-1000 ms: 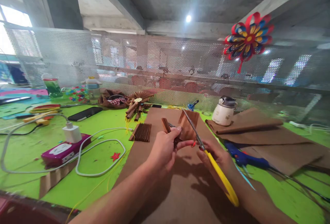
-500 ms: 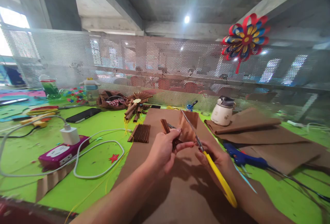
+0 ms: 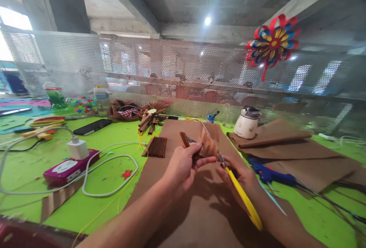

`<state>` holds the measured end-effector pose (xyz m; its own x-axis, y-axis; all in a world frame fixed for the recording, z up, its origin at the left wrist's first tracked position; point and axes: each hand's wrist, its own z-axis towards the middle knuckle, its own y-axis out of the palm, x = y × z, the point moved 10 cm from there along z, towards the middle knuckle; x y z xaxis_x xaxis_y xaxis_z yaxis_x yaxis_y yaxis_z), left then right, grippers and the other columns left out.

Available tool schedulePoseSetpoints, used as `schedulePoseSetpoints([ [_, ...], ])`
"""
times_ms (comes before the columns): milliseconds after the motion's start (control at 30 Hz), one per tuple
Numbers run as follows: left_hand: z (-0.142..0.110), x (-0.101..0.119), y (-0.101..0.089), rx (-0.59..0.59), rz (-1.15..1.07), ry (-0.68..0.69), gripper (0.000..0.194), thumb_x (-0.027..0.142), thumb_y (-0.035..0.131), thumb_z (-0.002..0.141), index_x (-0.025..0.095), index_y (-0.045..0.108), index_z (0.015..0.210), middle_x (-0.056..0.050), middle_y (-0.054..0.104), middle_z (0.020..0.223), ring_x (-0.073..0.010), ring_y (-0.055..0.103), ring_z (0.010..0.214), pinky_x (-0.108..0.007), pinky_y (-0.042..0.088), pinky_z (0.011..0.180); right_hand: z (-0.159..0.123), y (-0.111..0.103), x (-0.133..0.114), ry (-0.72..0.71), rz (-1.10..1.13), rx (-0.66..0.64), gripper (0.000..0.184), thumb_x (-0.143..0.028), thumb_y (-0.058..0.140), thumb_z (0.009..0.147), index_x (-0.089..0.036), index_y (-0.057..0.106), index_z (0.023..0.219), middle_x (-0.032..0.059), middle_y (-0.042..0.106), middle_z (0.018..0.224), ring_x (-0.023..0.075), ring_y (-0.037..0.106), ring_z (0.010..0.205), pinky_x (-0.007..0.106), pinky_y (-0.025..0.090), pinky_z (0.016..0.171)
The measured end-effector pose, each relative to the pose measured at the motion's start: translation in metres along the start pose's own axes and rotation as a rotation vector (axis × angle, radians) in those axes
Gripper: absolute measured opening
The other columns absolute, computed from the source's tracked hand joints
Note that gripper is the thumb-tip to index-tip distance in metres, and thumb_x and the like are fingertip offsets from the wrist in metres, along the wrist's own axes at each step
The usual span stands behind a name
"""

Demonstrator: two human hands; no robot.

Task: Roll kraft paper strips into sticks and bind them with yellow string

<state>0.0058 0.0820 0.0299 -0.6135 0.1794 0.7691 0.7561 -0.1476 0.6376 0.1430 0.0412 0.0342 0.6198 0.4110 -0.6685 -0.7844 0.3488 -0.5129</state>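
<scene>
Paper [image 3: 209, 146] now partly hiding scissors [image 3: 243, 196], glue gun [image 3: 273, 175] near right hand [image 3: 243, 171]

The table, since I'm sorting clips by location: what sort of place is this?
Probably a craft workroom: the left hand holds folded brown paper, the right hand scissors, and a glue gun lies nearby.

Red paper star [image 3: 126, 173] beside white cable [image 3: 110, 194]
</scene>
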Motion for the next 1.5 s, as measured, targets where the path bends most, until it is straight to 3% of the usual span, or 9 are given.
schedulePoseSetpoints([
  [300,0.003,0.002,-0.001,-0.016,0.034,0.024,0.012,0.009,0.055,0.078,0.006,0.059,0.068,-0.006,0.059,0.066,-0.0142,0.061,0.060,-0.029,0.058,0.059,0.020,-0.018,0.017,0.081,-0.154,0.040,0.041,-0.049,0.050,0.080,-0.016,0.064,0.099,0.0091,0.071,0.083,0.0222,0.066,0.071,0.027,0.048,0.062],
  [533,0.006,-0.001,-0.001,-0.034,0.269,0.009,0.010,0.015,0.056,0.079,0.007,0.058,0.074,-0.008,0.061,0.066,-0.0137,0.061,0.054,-0.021,0.050,0.045,0.025,-0.016,0.071,0.188,-0.709,-0.277,0.033,-0.035,0.053,0.078,-0.021,0.063,0.107,0.0129,0.070,0.096,0.0298,0.065,0.086,0.033,0.043,0.066],
  [667,0.013,-0.002,-0.003,-0.055,0.488,0.025,0.015,0.018,0.056,0.080,0.009,0.058,0.069,-0.004,0.058,0.055,-0.0079,0.052,0.039,-0.017,0.038,0.037,0.026,-0.022,0.063,0.122,-0.837,-0.282,0.030,-0.031,0.055,0.076,-0.019,0.066,0.102,0.0146,0.069,0.092,0.0307,0.062,0.088,0.037,0.043,0.069],
  [767,0.017,-0.001,-0.007,-0.035,0.657,0.079,0.018,0.022,0.062,0.076,0.011,0.058,0.063,0.002,0.051,0.047,-0.0041,0.039,0.033,-0.018,0.028,0.036,0.032,-0.029,0.034,0.045,-0.535,-0.155,0.028,-0.030,0.055,0.078,-0.016,0.067,0.099,0.0115,0.068,0.091,0.0235,0.060,0.087,0.033,0.044,0.076],
  [833,0.017,-0.003,-0.006,-0.041,0.720,0.108,0.018,0.025,0.065,0.074,0.011,0.059,0.063,0.003,0.050,0.047,-0.0040,0.036,0.036,-0.019,0.026,0.038,0.032,-0.020,0.023,0.096,-0.151,-0.205,0.028,-0.037,0.051,0.082,-0.015,0.067,0.092,0.0071,0.067,0.084,0.0175,0.061,0.076,0.029,0.046,0.069],
  [967,0.013,-0.012,0.002,-0.106,0.760,0.093,0.018,0.028,0.064,0.074,0.012,0.062,0.066,0.004,0.050,0.048,-0.0056,0.037,0.042,-0.020,0.026,0.044,0.019,0.011,0.021,0.318,0.348,-0.347,0.033,-0.047,0.057,0.078,-0.014,0.062,0.077,0.0008,0.060,0.066,0.0107,0.053,0.057,0.023,0.041,0.052],
  [1100,0.009,-0.023,0.013,-0.236,0.769,0.043,0.026,0.033,0.057,0.079,0.013,0.058,0.061,0.003,0.049,0.048,-0.0073,0.040,0.045,-0.020,0.029,0.046,0.012,0.021,0.029,0.410,0.608,-0.308,0.030,-0.041,0.069,0.070,-0.016,0.054,0.063,-0.0052,0.050,0.056,0.0060,0.043,0.047,0.020,0.035,0.047],
  [1267,0.005,-0.029,0.019,-0.296,0.744,-0.009,0.026,0.031,0.050,0.082,0.013,0.059,0.066,0.000,0.055,0.048,-0.0088,0.046,0.043,-0.020,0.032,0.045,0.007,0.023,0.030,0.438,0.804,-0.332,0.028,-0.040,0.071,0.068,-0.015,0.060,0.075,-0.0024,0.055,0.061,0.0088,0.048,0.052,0.022,0.038,0.051],
  [1500,0.001,-0.028,0.027,-0.293,0.860,0.067,0.015,0.025,0.056,0.078,0.014,0.063,0.069,-0.002,0.062,0.055,-0.0098,0.050,0.044,-0.019,0.034,0.044,0.007,0.017,0.035,0.461,0.738,-0.282,0.030,-0.040,0.071,0.068,-0.015,0.055,0.065,-0.0045,0.051,0.056,0.0056,0.043,0.045,0.019,0.032,0.044],
])
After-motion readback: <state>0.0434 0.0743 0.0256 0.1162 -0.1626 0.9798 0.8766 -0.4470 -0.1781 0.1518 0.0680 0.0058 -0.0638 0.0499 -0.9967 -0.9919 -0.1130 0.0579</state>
